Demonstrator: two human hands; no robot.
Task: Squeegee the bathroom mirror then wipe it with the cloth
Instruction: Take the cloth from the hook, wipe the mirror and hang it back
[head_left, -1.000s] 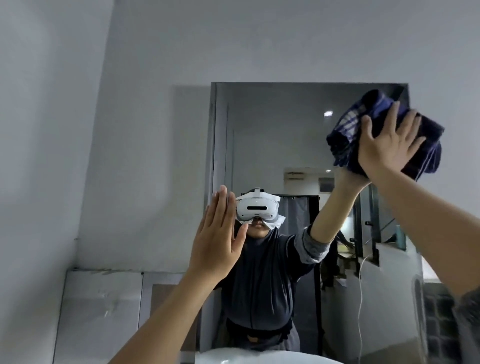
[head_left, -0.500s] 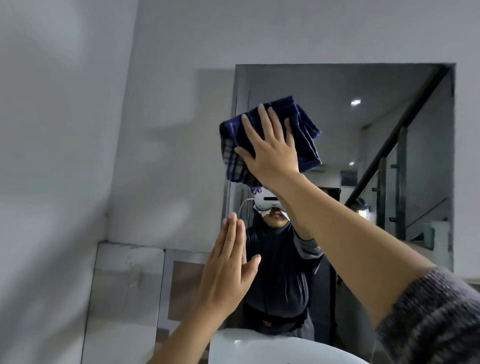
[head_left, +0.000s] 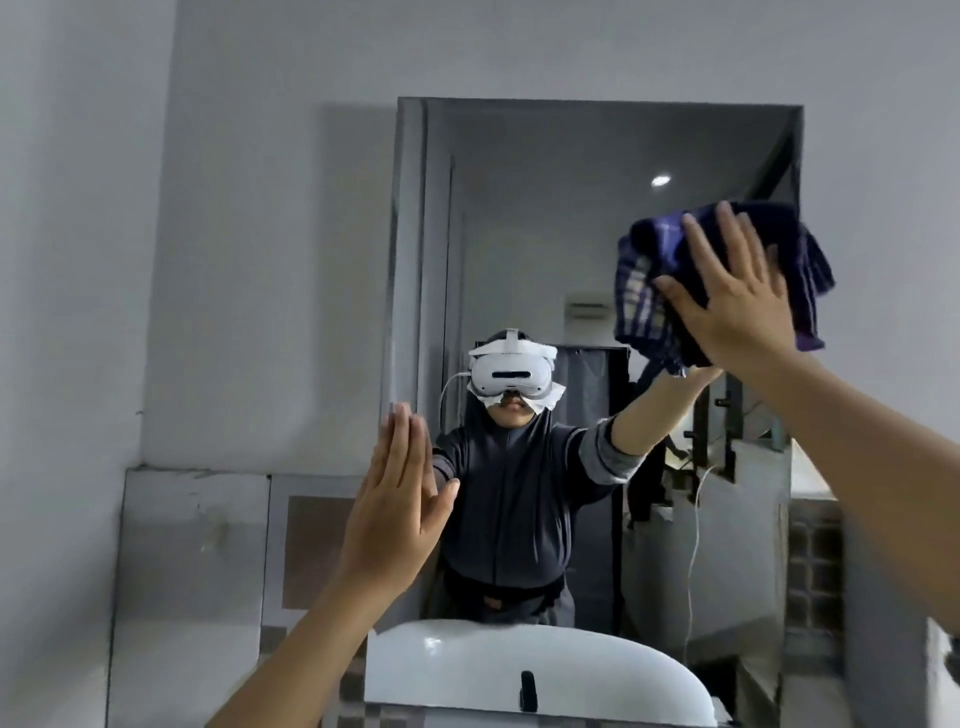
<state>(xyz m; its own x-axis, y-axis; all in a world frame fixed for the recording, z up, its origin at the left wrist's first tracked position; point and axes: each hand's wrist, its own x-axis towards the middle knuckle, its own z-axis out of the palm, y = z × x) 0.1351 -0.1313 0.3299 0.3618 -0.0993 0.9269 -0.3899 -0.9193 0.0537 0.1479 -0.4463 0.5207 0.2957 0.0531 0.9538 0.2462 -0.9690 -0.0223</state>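
Right hand (head_left: 737, 306) presses the cloth (head_left: 649, 291) flat-palmed on the mirror (head_left: 545, 234) at two o'clock, grip spread wide for broad wiping contact. Left hand (head_left: 395, 509), open and empty, braces at the mirror's eight-o'clock edge.

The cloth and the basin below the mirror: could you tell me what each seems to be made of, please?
The cloth under the right hand looks like soft woven fabric, dark blue with a pale check; it bunches into limp folds. The basin looks like glazed white ceramic, smooth with bright highlights, though moulded plastic cannot be ruled out.
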